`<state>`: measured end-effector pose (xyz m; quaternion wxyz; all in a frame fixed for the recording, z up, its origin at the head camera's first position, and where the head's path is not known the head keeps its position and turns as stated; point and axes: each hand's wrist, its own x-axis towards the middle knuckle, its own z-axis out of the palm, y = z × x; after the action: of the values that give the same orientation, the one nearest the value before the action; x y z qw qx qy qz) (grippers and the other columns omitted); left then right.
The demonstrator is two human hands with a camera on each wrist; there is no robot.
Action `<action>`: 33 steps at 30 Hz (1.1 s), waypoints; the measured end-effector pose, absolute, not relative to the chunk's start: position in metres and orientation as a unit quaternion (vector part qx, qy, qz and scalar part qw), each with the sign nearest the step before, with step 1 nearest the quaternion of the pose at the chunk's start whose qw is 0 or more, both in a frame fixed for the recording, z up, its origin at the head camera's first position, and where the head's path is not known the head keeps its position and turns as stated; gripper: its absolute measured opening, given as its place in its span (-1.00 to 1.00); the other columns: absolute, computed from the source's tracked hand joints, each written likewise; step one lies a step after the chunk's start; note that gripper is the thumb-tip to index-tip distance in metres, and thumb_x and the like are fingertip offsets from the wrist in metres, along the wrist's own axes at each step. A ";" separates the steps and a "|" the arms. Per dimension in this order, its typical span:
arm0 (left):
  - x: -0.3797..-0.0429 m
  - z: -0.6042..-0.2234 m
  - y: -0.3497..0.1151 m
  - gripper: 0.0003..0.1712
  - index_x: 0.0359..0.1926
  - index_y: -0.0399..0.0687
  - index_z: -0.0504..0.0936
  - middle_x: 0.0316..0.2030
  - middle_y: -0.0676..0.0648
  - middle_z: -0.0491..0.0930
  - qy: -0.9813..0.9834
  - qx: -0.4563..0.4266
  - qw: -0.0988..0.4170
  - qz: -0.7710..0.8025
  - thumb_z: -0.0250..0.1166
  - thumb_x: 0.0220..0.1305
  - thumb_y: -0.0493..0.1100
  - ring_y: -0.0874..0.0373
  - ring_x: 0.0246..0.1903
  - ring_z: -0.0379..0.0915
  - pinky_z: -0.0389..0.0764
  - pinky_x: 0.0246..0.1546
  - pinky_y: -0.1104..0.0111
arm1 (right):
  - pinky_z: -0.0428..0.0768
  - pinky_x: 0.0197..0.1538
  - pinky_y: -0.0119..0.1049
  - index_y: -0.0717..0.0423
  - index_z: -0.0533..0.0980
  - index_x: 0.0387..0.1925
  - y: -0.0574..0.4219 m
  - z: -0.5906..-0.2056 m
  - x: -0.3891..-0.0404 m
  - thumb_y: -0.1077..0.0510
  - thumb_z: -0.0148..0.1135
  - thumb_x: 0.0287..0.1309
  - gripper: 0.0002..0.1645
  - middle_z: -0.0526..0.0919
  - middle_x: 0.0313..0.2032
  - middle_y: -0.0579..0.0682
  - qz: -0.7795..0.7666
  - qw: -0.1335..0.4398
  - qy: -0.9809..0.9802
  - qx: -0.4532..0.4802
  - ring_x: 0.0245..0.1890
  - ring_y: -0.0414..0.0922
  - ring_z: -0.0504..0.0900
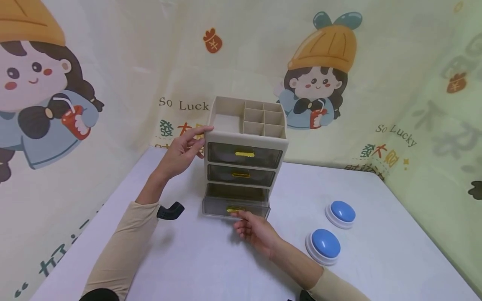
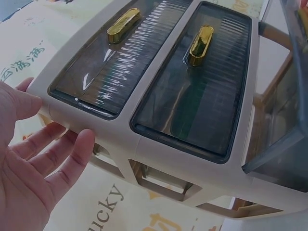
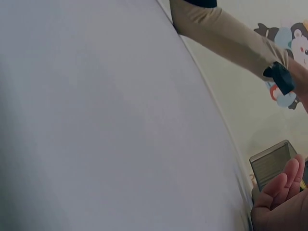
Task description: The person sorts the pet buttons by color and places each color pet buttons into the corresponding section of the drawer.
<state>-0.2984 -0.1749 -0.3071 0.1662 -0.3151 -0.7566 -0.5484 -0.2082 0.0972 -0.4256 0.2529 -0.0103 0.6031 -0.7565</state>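
Note:
A cream desktop drawer organizer [image 1: 246,136] has three smoky see-through drawers with gold handles. Its bottom drawer [image 1: 218,205] stands pulled out, while the upper two are closed. My right hand [image 1: 260,234] is at the front of that bottom drawer, with thumb and fingers pinching its gold handle [image 1: 235,208]. At the organizer's upper left corner, my left hand [image 1: 180,154] touches the top edge with an extended index finger. In the left wrist view, the other fingers [image 2: 72,163] spread loosely along the side frame. The right wrist view shows the right hand [image 3: 284,202] only partly.
Two blue push buttons [image 1: 342,211] with white bases are on the white table [image 1: 180,259], right of the organizer. Divided compartments [image 1: 263,120] form the organizer's top. Behind the table hangs a printed cloth [image 1: 244,54] with cartoon figures.

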 end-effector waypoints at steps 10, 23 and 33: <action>-0.296 -0.307 -0.174 -0.51 0.43 0.02 0.46 0.37 -0.06 0.42 -0.760 -0.316 0.172 -0.542 0.07 0.56 -0.29 0.05 -0.25 0.56 0.67 -0.23 0.37 | 0.51 -0.27 -0.49 0.36 0.50 0.26 0.099 -0.423 -0.186 0.02 0.12 0.45 -0.44 0.66 -0.47 -0.18 -0.756 0.263 0.599 -0.008 -0.42 -0.30 0.53; -0.297 -0.305 -0.175 -0.52 0.43 0.05 0.46 0.35 -0.05 0.45 -0.761 -0.311 0.172 -0.543 0.08 0.57 -0.26 0.06 -0.24 0.56 0.68 -0.21 0.35 | 0.51 -0.28 -0.49 0.32 0.51 0.27 0.103 -0.420 -0.167 -0.01 0.13 0.45 -0.43 0.63 -0.48 -0.20 -0.753 0.275 0.598 -0.014 -0.43 -0.29 0.51; -0.296 -0.305 -0.175 -0.52 0.44 0.07 0.46 0.36 -0.06 0.43 -0.765 -0.305 0.168 -0.542 0.08 0.57 -0.24 0.07 -0.20 0.57 0.66 -0.20 0.37 | 0.50 -0.30 -0.49 0.27 0.58 0.18 0.104 -0.421 -0.163 0.02 0.19 0.40 -0.51 0.65 -0.48 -0.21 -0.754 0.277 0.596 0.002 -0.44 -0.31 0.52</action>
<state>-0.2956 -0.1753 -0.3046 0.1684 -0.3046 -0.7645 -0.5425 -0.1630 0.1036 -0.4209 0.2773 0.0016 0.5958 -0.7537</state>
